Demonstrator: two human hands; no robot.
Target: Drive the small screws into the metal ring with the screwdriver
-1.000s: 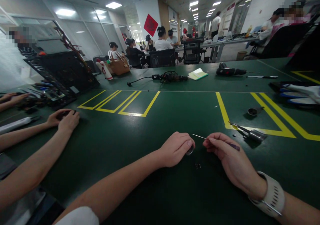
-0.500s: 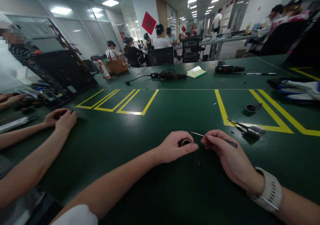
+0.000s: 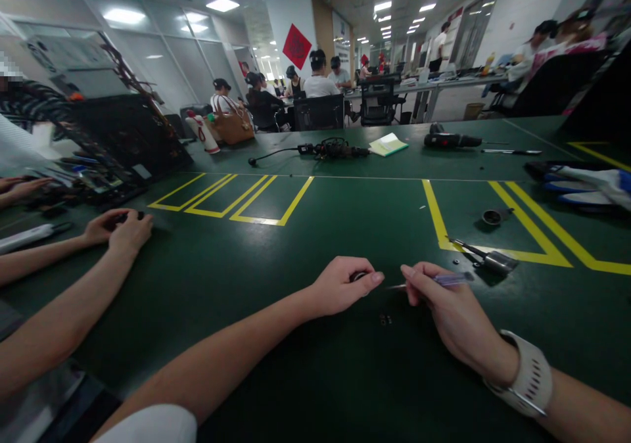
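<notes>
My left hand (image 3: 340, 286) is closed around a dark round metal part (image 3: 357, 276), most of which the fingers cover. A slim screwdriver (image 3: 456, 279) with a see-through purplish handle sits pinched in my right hand (image 3: 434, 292). Its thin shaft points left toward the metal part, with a gap between them. Several tiny dark pieces (image 3: 385, 319) lie on the green table (image 3: 276, 259) just below the hands. Right of my right hand rests a metal cylinder with a long shaft (image 3: 497, 263), small nuts beside it. Beyond it stands a round hollow metal part (image 3: 491, 217).
Across the table lie a cordless drill (image 3: 451, 138), a notepad (image 3: 389, 144), a dark corded tool (image 3: 335, 148) and white-blue gloves (image 3: 586, 183). Yellow tape (image 3: 259, 222) marks the surface. At left, a co-worker's hands (image 3: 121, 229) hold something dark.
The screwdriver has turned and its tip has dropped lower. My left hand has rolled over the round part, so less of its opening shows.
</notes>
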